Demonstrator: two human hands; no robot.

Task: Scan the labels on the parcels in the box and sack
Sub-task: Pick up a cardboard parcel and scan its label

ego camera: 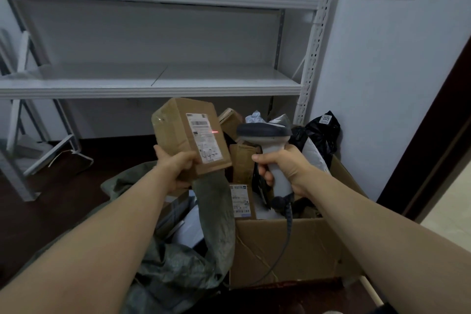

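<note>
My left hand grips a small brown cardboard parcel from below and holds it up, its white label turned toward me. A red scanner line glows at the label's right edge. My right hand grips the handle of a grey barcode scanner, whose dark head points left at the parcel. Below, an open cardboard box holds several parcels, one with a white label. A green sack lies open to the left of the box with more parcels inside.
A white metal shelf rack stands behind, its shelves bare. Black and grey poly bags are piled at the box's far right against the white wall. The scanner's coiled cable hangs over the box front. The floor is dark.
</note>
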